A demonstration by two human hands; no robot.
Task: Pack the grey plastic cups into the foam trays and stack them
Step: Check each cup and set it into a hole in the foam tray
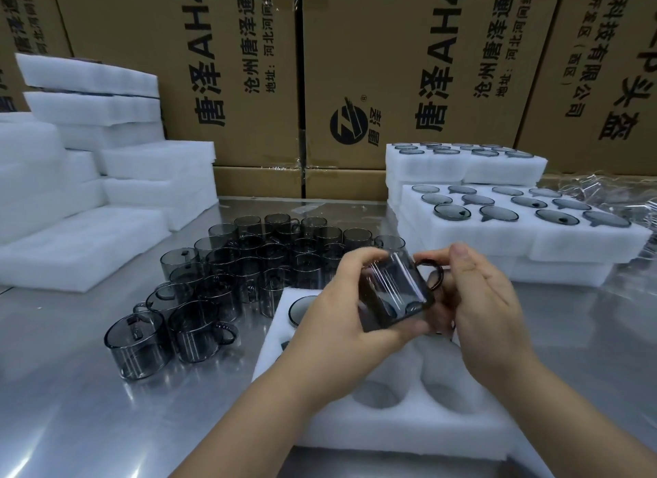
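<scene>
Grey cup (394, 292) between hands (334, 321), seemingly tilted

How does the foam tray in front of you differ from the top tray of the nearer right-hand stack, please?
The front tray lies directly on the metal table; the right tray tops a stack of trays. The front tray's near pockets are empty, with one seated cup visible; the right tray's visible pockets all hold cups. Both are white foam with round pockets.
</scene>
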